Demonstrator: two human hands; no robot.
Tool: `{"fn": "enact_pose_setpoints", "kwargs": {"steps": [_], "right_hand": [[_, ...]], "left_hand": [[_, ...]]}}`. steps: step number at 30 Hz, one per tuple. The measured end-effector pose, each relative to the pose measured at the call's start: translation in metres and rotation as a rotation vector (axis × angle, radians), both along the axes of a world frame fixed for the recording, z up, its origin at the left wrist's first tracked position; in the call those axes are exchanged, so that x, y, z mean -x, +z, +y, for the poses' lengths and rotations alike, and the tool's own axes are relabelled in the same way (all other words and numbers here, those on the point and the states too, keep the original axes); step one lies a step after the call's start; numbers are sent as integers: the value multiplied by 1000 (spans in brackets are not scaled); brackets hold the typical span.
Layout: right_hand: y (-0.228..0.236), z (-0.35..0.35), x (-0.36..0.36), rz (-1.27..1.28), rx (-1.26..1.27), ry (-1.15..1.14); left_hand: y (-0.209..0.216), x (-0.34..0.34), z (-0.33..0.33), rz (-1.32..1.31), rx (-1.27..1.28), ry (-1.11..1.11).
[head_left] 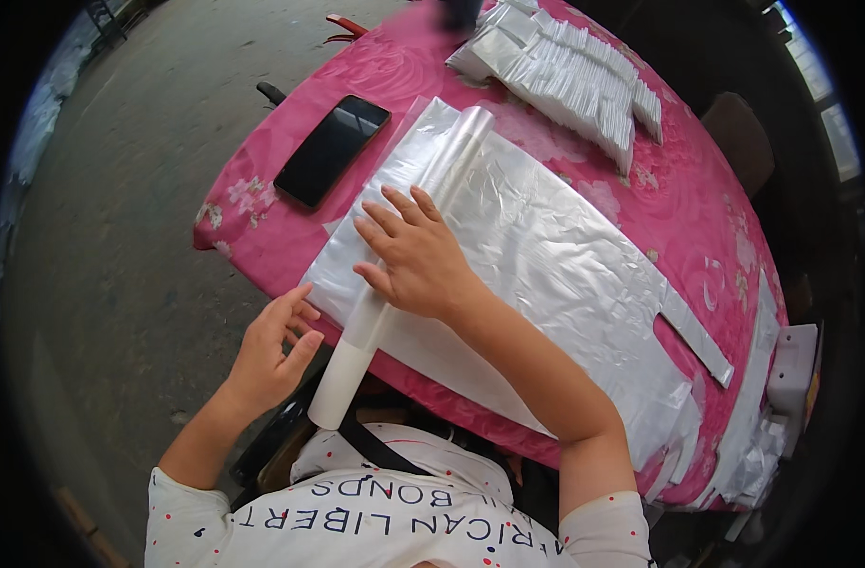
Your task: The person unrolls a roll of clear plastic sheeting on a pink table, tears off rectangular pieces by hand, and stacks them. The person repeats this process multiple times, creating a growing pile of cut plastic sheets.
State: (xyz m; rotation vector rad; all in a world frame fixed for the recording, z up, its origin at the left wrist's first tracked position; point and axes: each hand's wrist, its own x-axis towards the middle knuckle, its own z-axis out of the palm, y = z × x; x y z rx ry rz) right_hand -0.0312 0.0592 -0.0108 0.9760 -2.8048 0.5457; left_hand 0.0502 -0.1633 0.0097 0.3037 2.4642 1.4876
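A stack of clear plastic bags or sheeting point(555, 246) lies flat on the table. A white tube point(342, 383) with clear plastic film around it lies slantwise across the left part of the plastic, its bare near end jutting past the table edge toward me. My right hand point(415, 251) rests palm down on the film-covered tube, fingers spread. Beside the near left corner of the plastic is my left hand point(279, 346), its thumb and fingers apart with nothing seen between them. Whether its fingertips touch that corner I cannot tell.
A pink flowered cloth covers the table point(248, 222). A black phone point(333, 151) lies left of the plastic. Folded clear packets point(570, 80) are piled at the far side. A white plastic box point(792, 369) stands at the right edge. Something dark and blurred shows at the top.
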Motion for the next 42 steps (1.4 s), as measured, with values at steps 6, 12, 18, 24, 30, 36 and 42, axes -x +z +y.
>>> {"fn": "enact_pose_setpoints", "kwargs": {"steps": [6, 12, 18, 24, 30, 36, 42], "right_hand": [[-13, -55, 15, 124, 313, -360], [-19, -34, -16, -21, 972, -705], [41, 22, -59, -800, 2027, -241], [58, 56, -82, -532, 1818, -438], [52, 63, -120, -687, 2090, -112], [49, 62, -143, -653, 2104, -247], [29, 56, -156, -609, 1931, -539]], "left_hand": [[1, -37, 12, 44, 438, -18], [-2, -39, 11, -583, -416, -155], [0, -51, 46, -1258, -1146, -423], [11, -52, 96, -548, -310, -340], [23, -60, 109, -1163, -836, -560], [7, -72, 110, -1303, -927, -604], [10, -58, 129, -690, -346, -486]]}}
